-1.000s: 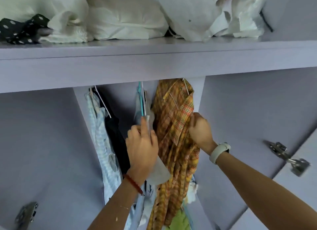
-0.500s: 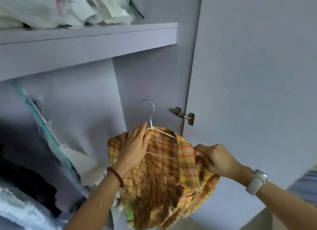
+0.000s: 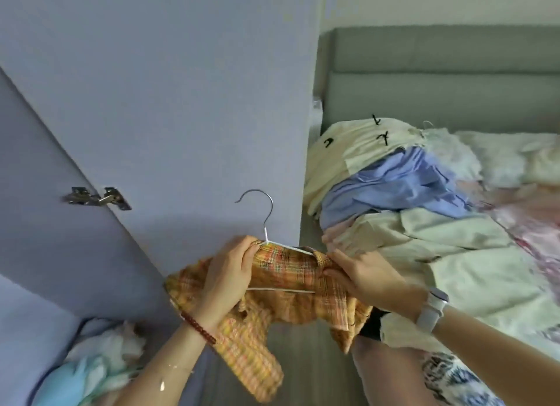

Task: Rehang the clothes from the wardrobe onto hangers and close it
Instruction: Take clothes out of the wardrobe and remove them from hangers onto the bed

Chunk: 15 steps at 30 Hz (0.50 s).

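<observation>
I see my left hand (image 3: 228,274) gripping the orange plaid shirt (image 3: 281,296) at its left shoulder, my right hand (image 3: 363,274) pinching its collar. The shirt hangs on a white wire hanger (image 3: 266,224) before the open wardrobe door (image 3: 157,109), left of the bed (image 3: 454,269).

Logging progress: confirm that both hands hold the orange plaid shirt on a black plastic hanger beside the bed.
Not quite: the hanger is white wire with a metal hook, as the head view shows. Both the left hand and right hand do hold the orange plaid shirt beside the bed.
</observation>
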{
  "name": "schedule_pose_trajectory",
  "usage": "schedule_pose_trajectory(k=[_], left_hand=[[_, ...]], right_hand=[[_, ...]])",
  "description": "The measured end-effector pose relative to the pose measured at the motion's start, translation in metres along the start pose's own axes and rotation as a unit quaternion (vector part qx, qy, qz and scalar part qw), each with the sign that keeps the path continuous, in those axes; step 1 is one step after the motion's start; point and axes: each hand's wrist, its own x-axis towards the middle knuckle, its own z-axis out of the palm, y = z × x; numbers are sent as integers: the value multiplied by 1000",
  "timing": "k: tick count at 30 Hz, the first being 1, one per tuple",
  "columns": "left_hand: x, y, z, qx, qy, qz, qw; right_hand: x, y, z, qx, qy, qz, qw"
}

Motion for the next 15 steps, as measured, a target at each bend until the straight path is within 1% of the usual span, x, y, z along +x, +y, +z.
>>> schedule_pose_trajectory(k=[2,4,6,9,11,12,14,15], left_hand=[[4,21,28,-10,-10,41,999],[8,42,57,-23,-26,71,997],[9,64,82,-44,-55,70,995],[7,99,107,-107,-66,75,989],[3,118,118,-151,-59,86,983],[1,124,123,-179,-84,87,976],[0,130,132,-219,-184,114,952],[2,129,138,-200,-229,140,942]], right_hand=[[-31,7,3,-3,11,92,996],[-63,14,5,-1,16,183,983],[-90,19,4,-8,2,270,963],[-124,24,0,-42,-13,337,940],[-138,21,-6,-31,4,361,932],[-143,19,-9,-25,24,368,929],[-149,19,-15,-22,77,399,914],[-149,21,-18,-21,94,416,904]])
